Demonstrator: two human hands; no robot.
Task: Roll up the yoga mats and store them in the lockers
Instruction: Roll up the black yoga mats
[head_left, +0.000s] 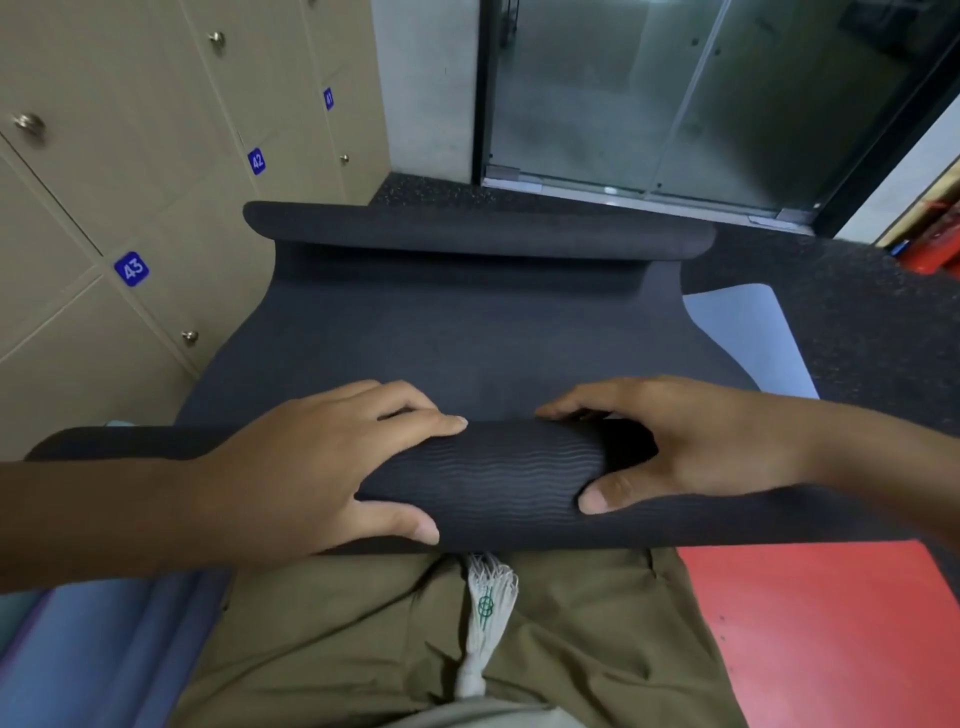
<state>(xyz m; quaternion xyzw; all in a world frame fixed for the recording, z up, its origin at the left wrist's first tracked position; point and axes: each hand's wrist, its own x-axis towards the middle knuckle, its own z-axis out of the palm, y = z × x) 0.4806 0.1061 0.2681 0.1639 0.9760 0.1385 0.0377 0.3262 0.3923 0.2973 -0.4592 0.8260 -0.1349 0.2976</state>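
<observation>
A black yoga mat (467, 332) lies flat on the floor in front of me, its far end curled up. Its near end is wound into a thick roll (509, 478) with a wavy ribbed surface, lying across my lap. My left hand (322, 467) wraps over the roll, fingers on top and thumb on the near side. My right hand (691, 441) grips the same roll just to the right, fingers over the far side and thumb on the near side. Beige lockers (130, 208) numbered 41 to 43 line the left wall, doors closed.
A blue mat (748, 332) shows under the black one on the right. A red mat (831, 623) lies at the lower right, and blue and purple mats (93, 654) at the lower left. A glass door (675, 104) stands ahead beyond dark speckled floor (857, 312).
</observation>
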